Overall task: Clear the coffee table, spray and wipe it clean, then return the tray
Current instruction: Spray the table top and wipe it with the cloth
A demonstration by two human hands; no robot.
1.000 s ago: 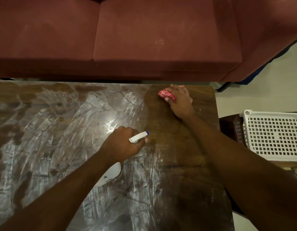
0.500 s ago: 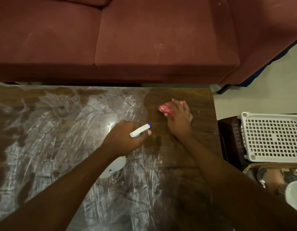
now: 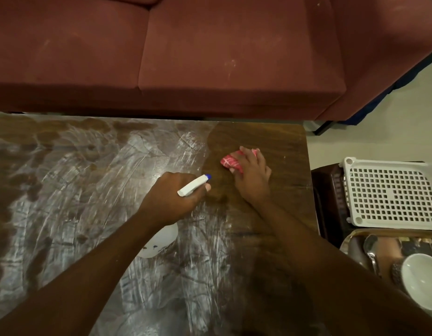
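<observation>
A maroon sofa point(image 3: 210, 57) runs along the far edge of the coffee table point(image 3: 64, 190), whose top is streaked white except near its right edge. Off that edge a white basket point(image 3: 389, 192) sits beside the metal tray point(image 3: 351, 238). Mid-table the left hand point(image 3: 171, 197) grips the spray bottle point(image 3: 193, 186), fingers curled round its neck; toward the far right corner the right hand point(image 3: 252, 180) curls its fingers over a pink cloth point(image 3: 230, 163).

Bare forearms point(image 3: 93, 270), left hand point(image 3: 173, 197), right hand point(image 3: 252, 181)
</observation>
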